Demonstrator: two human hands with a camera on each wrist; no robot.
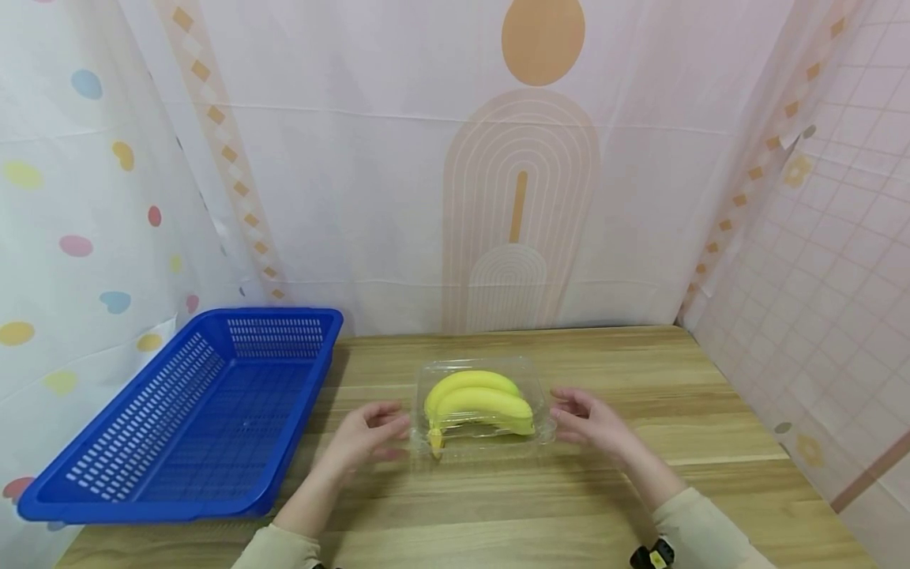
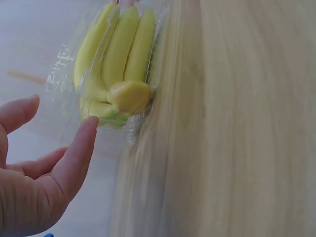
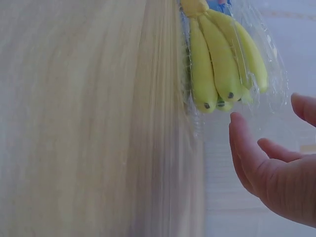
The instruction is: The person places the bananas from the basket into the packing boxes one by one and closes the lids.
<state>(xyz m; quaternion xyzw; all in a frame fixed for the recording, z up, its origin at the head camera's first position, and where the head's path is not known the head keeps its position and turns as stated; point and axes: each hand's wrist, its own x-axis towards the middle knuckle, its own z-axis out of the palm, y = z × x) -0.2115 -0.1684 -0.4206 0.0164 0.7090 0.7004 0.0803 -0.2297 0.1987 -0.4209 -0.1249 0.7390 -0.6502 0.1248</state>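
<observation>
A bunch of yellow bananas (image 1: 479, 401) lies inside a clear plastic box (image 1: 475, 366) on the wooden table. Its stem points to the front left in the head view. My left hand (image 1: 371, 433) is beside the box's left side, fingers spread and relaxed. On the opposite side my right hand (image 1: 592, 423) stands with loosely bent fingers, close to the box wall. Both wrist views show a gap between thumb and fingers with nothing held: the left hand (image 2: 47, 177) near the stem end, the right hand (image 3: 269, 163) near the dark banana tips.
A blue plastic basket (image 1: 273, 454) with slotted sides stands at the table's left. The wooden table (image 1: 711, 442) reaches back to a patterned curtain (image 1: 370, 197). More patterned cloth hangs along the left and right sides.
</observation>
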